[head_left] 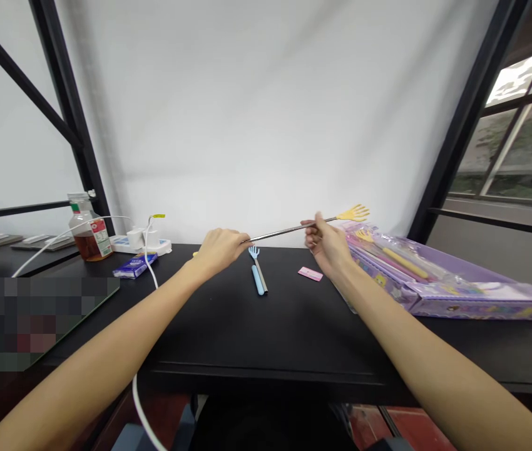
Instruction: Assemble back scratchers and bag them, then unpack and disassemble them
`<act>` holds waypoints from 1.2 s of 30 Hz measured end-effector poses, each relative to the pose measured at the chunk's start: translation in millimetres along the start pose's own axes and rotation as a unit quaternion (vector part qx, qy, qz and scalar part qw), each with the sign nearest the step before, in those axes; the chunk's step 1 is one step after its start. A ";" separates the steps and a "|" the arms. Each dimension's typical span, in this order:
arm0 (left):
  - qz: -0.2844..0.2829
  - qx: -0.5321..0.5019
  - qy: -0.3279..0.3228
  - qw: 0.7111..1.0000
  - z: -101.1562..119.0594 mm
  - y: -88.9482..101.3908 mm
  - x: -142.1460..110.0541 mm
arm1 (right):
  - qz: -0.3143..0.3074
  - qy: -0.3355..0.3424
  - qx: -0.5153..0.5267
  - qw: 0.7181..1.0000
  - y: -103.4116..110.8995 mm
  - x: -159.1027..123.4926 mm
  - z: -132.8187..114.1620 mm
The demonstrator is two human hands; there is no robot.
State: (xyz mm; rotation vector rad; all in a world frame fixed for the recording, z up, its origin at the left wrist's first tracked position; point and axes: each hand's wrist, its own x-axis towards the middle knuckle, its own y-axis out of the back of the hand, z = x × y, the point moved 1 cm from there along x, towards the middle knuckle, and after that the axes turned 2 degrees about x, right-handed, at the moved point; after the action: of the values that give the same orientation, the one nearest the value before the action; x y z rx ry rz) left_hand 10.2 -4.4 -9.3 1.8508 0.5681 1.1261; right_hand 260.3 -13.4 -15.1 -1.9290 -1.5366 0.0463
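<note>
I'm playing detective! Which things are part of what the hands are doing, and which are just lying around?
Part of the job:
yellow back scratcher, held by left hand and right hand
blue back scratcher, probably
purple box with wrapped scratchers, probably

Just lying about, it seems:
bottle of brown liquid
blue packet
white power strip
pink card, though I'm unsure

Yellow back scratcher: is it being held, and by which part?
The left hand grips the yellow back scratcher at its handle end; the right hand holds its metal rod near the head.
</note>
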 end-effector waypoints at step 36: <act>-0.073 0.061 0.173 0.980 -35.2 -1.9 3.4 | 0.089 0.096 -0.013 0.991 35.7 20.0 -19.8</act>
State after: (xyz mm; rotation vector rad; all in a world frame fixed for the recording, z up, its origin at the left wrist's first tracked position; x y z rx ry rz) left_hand -18.8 14.6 -1.9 1.6916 0.9746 1.3469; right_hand 305.2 -8.2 -10.6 -2.0219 -1.2442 -0.0799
